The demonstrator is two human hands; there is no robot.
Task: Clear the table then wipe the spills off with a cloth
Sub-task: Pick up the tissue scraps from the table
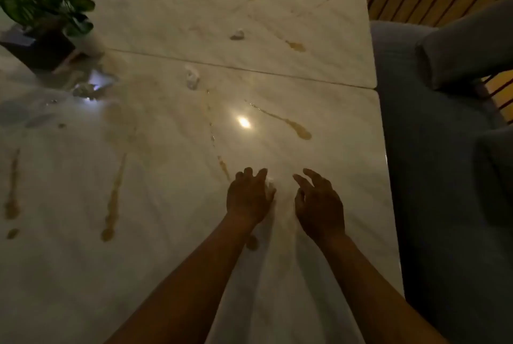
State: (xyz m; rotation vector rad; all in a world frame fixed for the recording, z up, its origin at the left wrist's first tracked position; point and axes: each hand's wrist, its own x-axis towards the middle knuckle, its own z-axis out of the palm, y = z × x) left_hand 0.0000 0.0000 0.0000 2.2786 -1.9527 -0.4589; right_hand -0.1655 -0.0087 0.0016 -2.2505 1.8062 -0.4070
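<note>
Several brown spills (112,199) streak the marble surface (319,274) from nine o'clock across to two o'clock, none wiped yet. A potted plant (41,10) stands at ten o'clock, with crumpled wads of tissue (192,78) at about eleven and twelve. Near six o'clock the left hand (248,199) curls round a small white wad (269,186), while the right hand (319,204) hovers just beside it, fingers loosely spread and holding nothing. Clearing looks barely begun; no cloth shows.

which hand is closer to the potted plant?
Left. The left hand lies on the potted plant's side of the table; the right hand lies further toward the chairs.
</note>
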